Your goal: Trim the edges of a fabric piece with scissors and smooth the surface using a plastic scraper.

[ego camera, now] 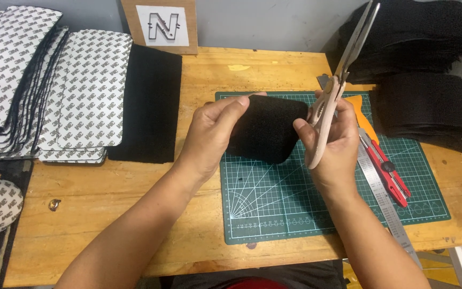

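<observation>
Your left hand (209, 134) pinches the black felt piece (267, 128) above the cutting mat (274, 203); your right hand (333, 140) grips closed scissors (343, 69), blades up. Risk: felt may slip from that edge-only pinch.

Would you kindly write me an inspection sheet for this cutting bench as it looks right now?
Surface: wooden table with a green cutting mat.
Job's things: black fabric piece held above the mat; scissors pointing up.
Clutter: red utility knife, steel ruler, orange scraper, stacks of printed backing sheets, black fabric stacks.
Grips: left hand pinches the fabric's left edge; right hand holds its right edge and the scissors.
Cables: nothing seen.
Surroundings: grey wall, a letter sign leaning against it.
</observation>
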